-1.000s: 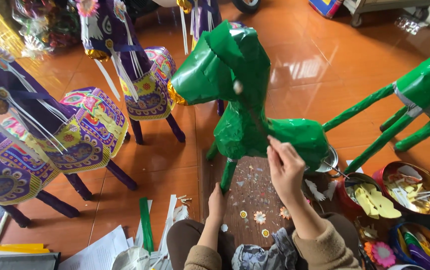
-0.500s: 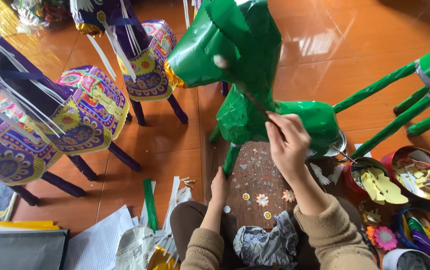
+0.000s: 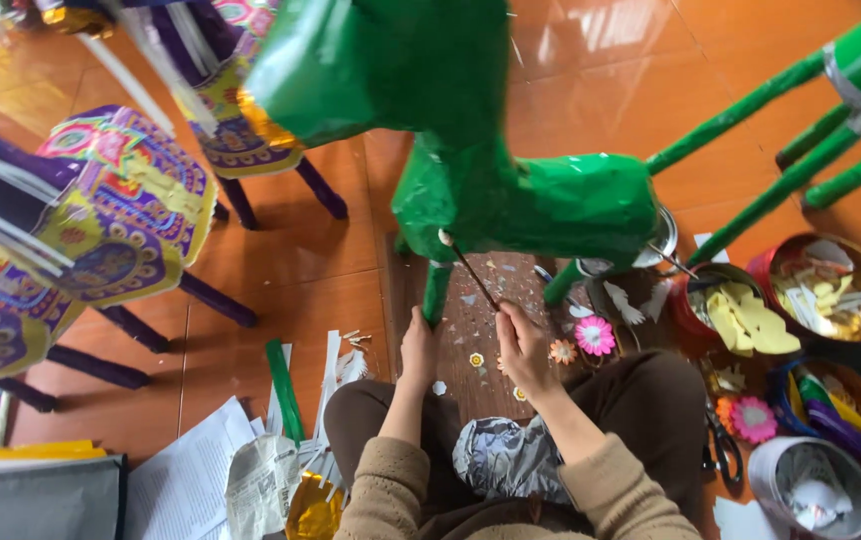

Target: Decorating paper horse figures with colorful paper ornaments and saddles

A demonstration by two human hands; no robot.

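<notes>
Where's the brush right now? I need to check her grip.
In the head view, centre: the brush is in the right hand, slanting up-left with its tip against the green horse, just right of its front leg.

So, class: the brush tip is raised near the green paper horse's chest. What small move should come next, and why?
Probably ease the brush tip onto the green horse at its chest. The right hand holds the brush angled up with its tip just at the green paper, and the left hand rests by the front leg, seemingly steadying it.
</notes>
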